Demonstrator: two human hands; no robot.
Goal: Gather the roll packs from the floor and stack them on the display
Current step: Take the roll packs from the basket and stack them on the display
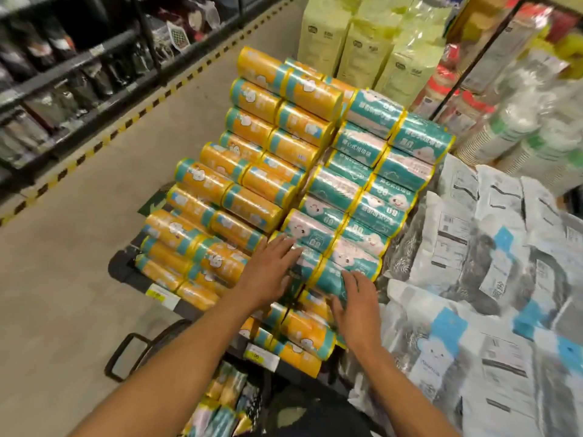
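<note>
Left hand (pixel 271 269) and right hand (pixel 353 307) flat on two teal roll packs (pixel 329 280)

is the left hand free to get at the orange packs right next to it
Probably yes. The left hand lies flat and open on the teal packs, holding nothing, and the orange packs sit just to its left, uncovered, with nothing between.

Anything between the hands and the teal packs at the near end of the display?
Nothing visible. The left hand and right hand both lie flat on the nearest teal packs, fingers straight.
</note>
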